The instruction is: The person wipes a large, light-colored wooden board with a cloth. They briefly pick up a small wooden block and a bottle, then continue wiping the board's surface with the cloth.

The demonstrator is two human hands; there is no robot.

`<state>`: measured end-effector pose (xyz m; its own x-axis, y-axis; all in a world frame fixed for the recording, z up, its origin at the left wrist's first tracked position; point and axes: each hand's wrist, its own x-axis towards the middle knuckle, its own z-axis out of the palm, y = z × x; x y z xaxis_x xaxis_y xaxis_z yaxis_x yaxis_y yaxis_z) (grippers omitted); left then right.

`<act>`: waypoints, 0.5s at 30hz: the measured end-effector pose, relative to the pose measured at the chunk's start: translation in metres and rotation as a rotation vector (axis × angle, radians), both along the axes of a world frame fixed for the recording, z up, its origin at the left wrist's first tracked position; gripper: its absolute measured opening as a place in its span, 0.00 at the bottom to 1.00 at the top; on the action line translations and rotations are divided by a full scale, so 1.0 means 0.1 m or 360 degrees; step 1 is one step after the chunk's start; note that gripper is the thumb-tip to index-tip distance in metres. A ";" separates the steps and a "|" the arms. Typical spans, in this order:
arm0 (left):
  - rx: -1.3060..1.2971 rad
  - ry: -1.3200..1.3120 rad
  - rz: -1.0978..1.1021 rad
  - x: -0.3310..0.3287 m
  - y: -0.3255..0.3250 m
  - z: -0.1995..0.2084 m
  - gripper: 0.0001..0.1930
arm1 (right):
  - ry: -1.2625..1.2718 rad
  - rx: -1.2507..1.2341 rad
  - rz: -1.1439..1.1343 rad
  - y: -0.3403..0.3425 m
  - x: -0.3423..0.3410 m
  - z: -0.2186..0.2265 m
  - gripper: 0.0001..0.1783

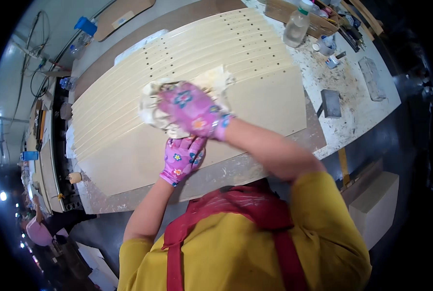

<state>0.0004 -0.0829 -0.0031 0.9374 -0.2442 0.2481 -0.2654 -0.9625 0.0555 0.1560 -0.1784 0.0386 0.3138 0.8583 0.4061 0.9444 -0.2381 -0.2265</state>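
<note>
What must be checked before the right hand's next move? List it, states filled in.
1. Right hand in pink floral glove on the crumpled cream cloth: ok.
2. Left hand in matching glove clear of the cloth: cannot tell, they appear to meet.
3. Tall transparent plastic bottle off the large flat cream panel: ok.
4. Grey rectangular block off the panel: ok.
5. Panel surface beneath the cloth clean: cannot tell, hidden.

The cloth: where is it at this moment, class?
In the head view, the cloth is left of centre in the upper half, on the pale boards, beneath the right hand and just beyond the left hand.
</note>
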 end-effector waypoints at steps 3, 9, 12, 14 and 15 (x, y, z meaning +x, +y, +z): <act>-0.0080 -0.0186 -0.0131 0.04 0.08 -0.04 0.20 | 0.0735 0.0031 -0.0111 -0.82 0.54 -0.13 0.24; 0.0109 -0.0083 -0.0103 -0.06 0.14 -0.17 0.23 | -0.0174 -0.0070 -0.0359 -2.32 1.47 -0.25 0.24; 0.0101 -0.0104 -0.0134 -0.09 0.17 -0.21 0.24 | -0.0215 -0.0027 -0.0273 -1.76 1.13 -0.21 0.19; 0.0038 -0.0069 -0.0125 -0.10 0.17 -0.23 0.24 | -0.0140 0.0034 -0.0057 -0.94 0.71 -0.23 0.20; 0.0081 -0.0084 -0.0132 -0.09 0.18 -0.23 0.24 | -0.0043 0.0062 0.0116 -0.49 0.55 -0.28 0.20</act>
<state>-0.0086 -0.0650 -0.0262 0.8994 -0.3339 0.2819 -0.3456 -0.9383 -0.0089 0.2112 -0.2274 0.0106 0.2394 0.8620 0.4469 0.9649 -0.1600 -0.2082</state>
